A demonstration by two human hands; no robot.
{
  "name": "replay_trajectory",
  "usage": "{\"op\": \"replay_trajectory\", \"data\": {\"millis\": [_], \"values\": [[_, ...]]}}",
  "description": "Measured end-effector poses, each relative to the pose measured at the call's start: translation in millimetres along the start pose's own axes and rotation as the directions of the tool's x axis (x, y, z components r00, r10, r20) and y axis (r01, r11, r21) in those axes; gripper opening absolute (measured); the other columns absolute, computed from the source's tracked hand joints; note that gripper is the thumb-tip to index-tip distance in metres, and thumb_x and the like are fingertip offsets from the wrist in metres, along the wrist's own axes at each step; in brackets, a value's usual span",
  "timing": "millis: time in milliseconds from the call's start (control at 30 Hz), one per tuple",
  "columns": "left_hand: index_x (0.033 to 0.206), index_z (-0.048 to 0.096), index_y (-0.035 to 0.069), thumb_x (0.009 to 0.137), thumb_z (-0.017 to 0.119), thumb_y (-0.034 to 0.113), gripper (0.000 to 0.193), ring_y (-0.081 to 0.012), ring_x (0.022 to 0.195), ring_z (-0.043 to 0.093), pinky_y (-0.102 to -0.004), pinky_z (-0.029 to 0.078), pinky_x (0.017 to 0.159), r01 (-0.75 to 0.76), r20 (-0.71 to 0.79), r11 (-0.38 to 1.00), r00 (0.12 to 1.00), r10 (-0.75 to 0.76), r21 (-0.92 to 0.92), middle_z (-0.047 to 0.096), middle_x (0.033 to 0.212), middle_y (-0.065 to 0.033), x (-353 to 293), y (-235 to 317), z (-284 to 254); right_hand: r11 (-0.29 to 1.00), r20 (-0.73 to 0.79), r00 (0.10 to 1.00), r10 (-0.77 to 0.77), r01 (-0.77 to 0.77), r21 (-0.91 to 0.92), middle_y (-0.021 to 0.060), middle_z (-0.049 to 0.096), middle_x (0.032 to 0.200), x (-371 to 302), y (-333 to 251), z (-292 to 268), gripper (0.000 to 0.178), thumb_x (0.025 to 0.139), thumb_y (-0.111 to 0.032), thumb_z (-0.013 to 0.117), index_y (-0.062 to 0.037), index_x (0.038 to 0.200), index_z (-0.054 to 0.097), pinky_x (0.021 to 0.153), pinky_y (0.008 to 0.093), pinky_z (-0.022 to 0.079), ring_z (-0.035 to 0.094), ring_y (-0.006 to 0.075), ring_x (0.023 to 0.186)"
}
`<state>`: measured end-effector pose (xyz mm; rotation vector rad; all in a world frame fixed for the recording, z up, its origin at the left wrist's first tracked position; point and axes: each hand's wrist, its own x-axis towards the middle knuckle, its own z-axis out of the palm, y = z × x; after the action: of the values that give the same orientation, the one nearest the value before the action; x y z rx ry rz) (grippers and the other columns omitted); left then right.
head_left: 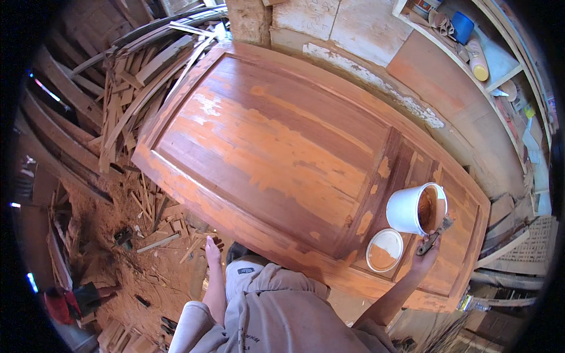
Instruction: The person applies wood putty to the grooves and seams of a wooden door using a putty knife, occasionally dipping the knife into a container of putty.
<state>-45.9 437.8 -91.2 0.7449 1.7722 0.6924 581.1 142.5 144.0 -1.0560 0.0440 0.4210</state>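
A large wooden door (282, 159) with recessed panels lies before me, smeared with orange-brown patches. On its right part a white bucket (406, 210) is tipped on its side, mouth to the right, with brown paste inside. Beside it lies a round white lid (385, 250) with paste on it. My right hand (428, 254) is closed round the dark handle of a putty knife (435, 235), whose paste-stained wide end is by the bucket's mouth. My left hand (213, 252) hangs beyond the door's near edge, empty, its fingers apart.
Scrap wood strips (126, 100) are heaped at the left, and sawdust with offcuts (141, 265) covers the floor. A shelf (471, 76) with tins and a blue container (462, 26) runs along the upper right. A wall (353, 35) stands behind the door.
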Motion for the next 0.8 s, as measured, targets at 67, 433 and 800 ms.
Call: {"op": "replay_trajectory", "data": {"millis": [67, 433, 800], "values": [[0.114, 0.06, 0.0, 0.103, 0.03, 0.057, 0.065, -0.0221, 0.08, 0.067, -0.0349, 0.05, 0.069, 0.021, 0.013, 0.999, 1.0, -0.021, -0.031, 0.069, 0.1, -0.0127, 22, 25, -5, 0.998, -0.047, 0.997, -0.058, 0.057, -0.026, 0.0002, 0.061, 0.097, -22, -3, 29, 0.024, 0.105, -0.028, 0.045, -0.0072, 0.114, 0.054, 0.058, 0.0246, 0.045, 0.054, 0.0098, 0.073], [0.145, 0.033, -0.007, 0.1, 0.028, 0.064, 0.085, -0.0327, 0.12, 0.055, -0.0415, 0.043, 0.103, 0.061, -0.368, 0.918, 0.904, -0.217, -0.391, 0.05, 0.138, -0.0227, 127, 120, -31, 0.99, -0.276, 0.961, -0.03, -0.01, -0.141, -0.0026, 0.059, 0.091, -96, 60, 101, 0.023, 0.103, -0.032, 0.05, -0.0115, 0.109, 0.058, 0.056, 0.0208, 0.044, 0.051, 0.006, 0.072], [0.135, 0.041, -0.016, 0.104, 0.028, 0.052, 0.076, -0.0434, 0.125, 0.05, -0.0458, 0.04, 0.106, 0.089, -0.644, 0.992, 0.755, -0.124, -0.087, 0.046, 0.139, -0.0327, 200, 213, -33, 0.961, -0.433, 0.886, -0.168, 0.048, -0.274, 0.0023, 0.059, 0.116, -132, 67, 150, 0.037, 0.102, -0.023, 0.051, -0.0089, 0.137, 0.05, 0.054, 0.0194, 0.045, 0.055, 0.0079, 0.079]]}}
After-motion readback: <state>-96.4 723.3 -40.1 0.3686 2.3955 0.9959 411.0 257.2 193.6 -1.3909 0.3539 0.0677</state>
